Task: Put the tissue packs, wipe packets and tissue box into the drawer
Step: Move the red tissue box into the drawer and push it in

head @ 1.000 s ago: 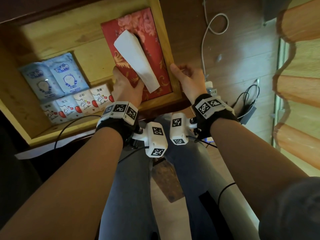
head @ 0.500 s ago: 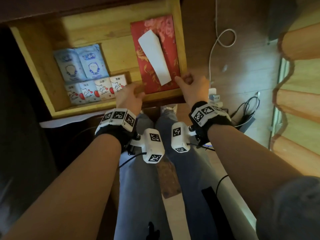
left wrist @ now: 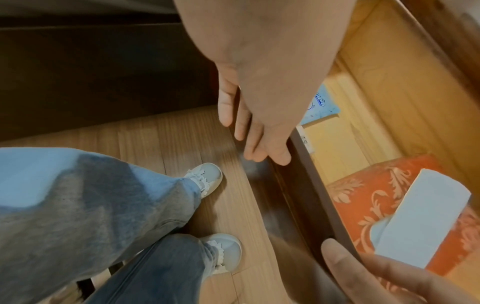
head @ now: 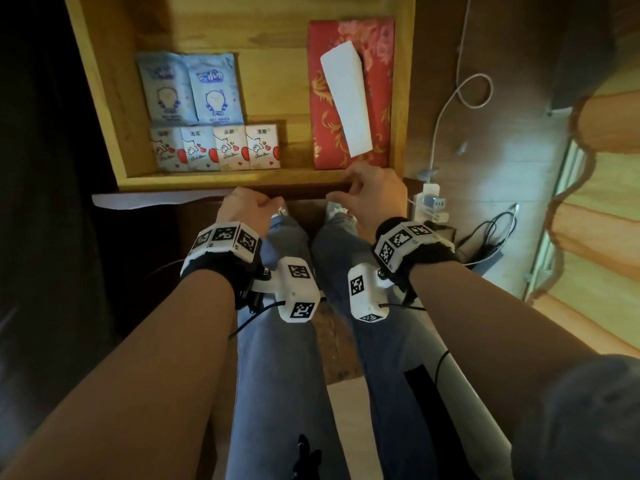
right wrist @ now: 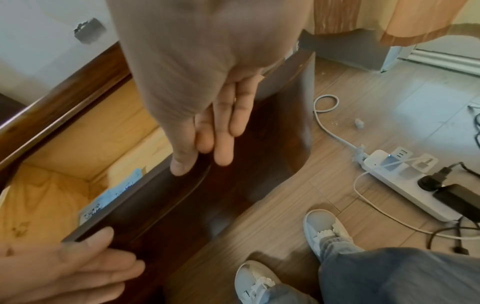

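Note:
The wooden drawer stands pulled out. Two blue wipe packets lie side by side at its left, with a row of several white tissue packs in front of them. The red tissue box lies along the right wall, a white tissue sticking out of it. My left hand rests with straight fingers on the dark drawer front. My right hand lies flat on the same front, its thumb on the top edge. Neither hand holds anything.
A white power strip with plugs and black cables lies on the wooden floor at the right, a white cable running off behind it. An orange curtain hangs far right. My legs and white shoes stand just before the drawer.
Both hands let go of the red tissue box and drew back to the drawer front. The box now lies flat in the drawer's right side.

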A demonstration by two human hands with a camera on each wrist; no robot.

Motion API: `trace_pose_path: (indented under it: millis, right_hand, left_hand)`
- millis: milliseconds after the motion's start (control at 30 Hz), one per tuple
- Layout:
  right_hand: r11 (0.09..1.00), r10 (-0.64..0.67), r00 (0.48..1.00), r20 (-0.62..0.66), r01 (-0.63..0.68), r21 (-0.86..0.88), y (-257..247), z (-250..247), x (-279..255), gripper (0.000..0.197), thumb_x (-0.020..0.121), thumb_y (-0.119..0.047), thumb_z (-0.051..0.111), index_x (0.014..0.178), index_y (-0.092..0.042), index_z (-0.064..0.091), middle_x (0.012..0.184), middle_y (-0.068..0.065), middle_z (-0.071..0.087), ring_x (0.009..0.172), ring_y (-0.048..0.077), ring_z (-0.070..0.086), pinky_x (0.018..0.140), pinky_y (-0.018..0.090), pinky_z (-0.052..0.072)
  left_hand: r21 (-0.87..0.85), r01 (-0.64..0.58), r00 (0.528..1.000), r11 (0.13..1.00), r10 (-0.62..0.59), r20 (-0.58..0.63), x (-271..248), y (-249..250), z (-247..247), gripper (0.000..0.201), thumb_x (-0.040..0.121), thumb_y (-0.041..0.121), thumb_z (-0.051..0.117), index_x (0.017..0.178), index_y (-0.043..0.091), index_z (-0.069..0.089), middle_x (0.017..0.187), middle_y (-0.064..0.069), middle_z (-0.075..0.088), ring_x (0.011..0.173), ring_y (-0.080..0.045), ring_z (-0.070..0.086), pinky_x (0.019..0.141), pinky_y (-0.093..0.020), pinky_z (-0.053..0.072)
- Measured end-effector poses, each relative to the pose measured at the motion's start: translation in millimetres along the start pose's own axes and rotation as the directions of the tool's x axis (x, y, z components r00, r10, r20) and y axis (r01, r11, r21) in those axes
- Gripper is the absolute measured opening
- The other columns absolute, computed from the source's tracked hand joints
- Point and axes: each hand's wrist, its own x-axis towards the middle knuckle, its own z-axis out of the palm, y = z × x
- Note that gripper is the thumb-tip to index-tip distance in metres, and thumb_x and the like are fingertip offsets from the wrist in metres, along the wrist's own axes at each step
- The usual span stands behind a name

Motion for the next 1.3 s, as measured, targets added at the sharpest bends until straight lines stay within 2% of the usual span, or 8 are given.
trace_pose_path:
  millis: [133,300,433,600,800,900,1166,1300]
  right_hand:
    - [1.0,0.006,0.996,-0.086,-0.006,-0.003,-8,4,0,0.03,0.075,-0.038,0.071,0.093,-0.018,0.058,0.069,-0.008,0.059,0.074,0.016,0.064,0.073,0.032,0.051]
    - [0.997,0.068,0.974,-0.215,-0.061,0.04,-26,5,13,0.03,0.077,-0.035,0.069,0.093,-0.016,0.053,0.067,-0.008,0.057,0.07,0.016,0.064,0.065,0.032,0.051]
    - [0.991,0.104,0.949,-0.297,-0.073,0.113,-40,2,28,0.022,0.079,-0.034,0.067,0.082,-0.013,0.061,0.072,-0.002,0.065,0.072,0.019,0.064,0.065,0.034,0.053]
    - [0.983,0.109,0.971,-0.214,-0.074,0.167,-54,5,53,0.021,0.082,-0.03,0.064,0.085,-0.011,0.07,0.083,0.007,0.074,0.081,0.02,0.067,0.073,0.03,0.049]
    - [0.97,0.143,0.966,-0.215,-0.093,0.226,-56,20,95,0.029,0.085,-0.033,0.061,0.095,-0.009,0.073,0.097,0.011,0.075,0.093,0.025,0.067,0.085,0.034,0.051]
    - [0.968,0.14,0.963,-0.229,-0.084,0.236,-57,23,114,0.037,0.082,-0.041,0.063,0.094,-0.008,0.073,0.098,0.009,0.075,0.096,0.024,0.067,0.088,0.035,0.05]
    - [0.975,0.062,0.951,-0.303,0.007,0.222,-58,17,161,0.043,0.078,-0.052,0.062,0.078,-0.01,0.073,0.076,0.01,0.074,0.071,0.024,0.066,0.071,0.039,0.053]
    - [0.969,0.016,0.94,-0.342,0.07,0.239,-60,16,183,0.04,0.079,-0.051,0.061,0.077,-0.013,0.074,0.072,0.005,0.074,0.064,0.017,0.065,0.067,0.035,0.053]
  left_hand:
    - [-0.038,-0.041,0.998,0.998,0.039,-0.045,3,-1,-5,0.042,0.092,0.031,0.051,0.055,0.011,0.051,0.058,-0.005,0.049,0.06,-0.018,0.046,0.064,-0.026,0.031]
    - [-0.059,-0.094,0.988,0.994,0.085,-0.132,15,9,-19,0.037,0.095,0.033,0.044,0.088,0.005,0.067,0.083,-0.016,0.062,0.085,-0.029,0.056,0.07,-0.027,0.031]
    - [-0.053,-0.169,0.973,0.984,0.157,-0.172,29,13,-35,0.035,0.097,0.032,0.04,0.094,0.007,0.065,0.088,-0.015,0.066,0.083,-0.028,0.059,0.069,-0.027,0.033]
    - [-0.098,-0.197,0.967,0.976,0.177,-0.182,53,12,-47,0.026,0.095,0.031,0.043,0.105,0.017,0.064,0.109,-0.016,0.066,0.109,-0.033,0.056,0.088,-0.034,0.042]
    - [-0.107,-0.2,0.957,0.974,0.171,-0.233,89,8,-65,0.025,0.094,0.032,0.046,0.106,0.019,0.064,0.113,-0.014,0.066,0.108,-0.032,0.058,0.091,-0.036,0.045]
    - [-0.098,-0.213,0.944,0.972,0.179,-0.276,103,16,-72,0.034,0.096,0.034,0.043,0.102,0.009,0.066,0.105,-0.017,0.069,0.099,-0.033,0.062,0.079,-0.028,0.04]
    - [-0.197,-0.252,0.9,0.947,0.154,-0.408,141,31,-80,0.039,0.096,0.038,0.042,0.104,0.009,0.065,0.103,-0.014,0.069,0.098,-0.027,0.062,0.077,-0.023,0.037]
    - [-0.193,-0.288,0.869,0.938,0.171,-0.464,159,40,-85,0.041,0.097,0.038,0.039,0.103,0.008,0.065,0.103,-0.014,0.069,0.099,-0.027,0.062,0.082,-0.029,0.042]
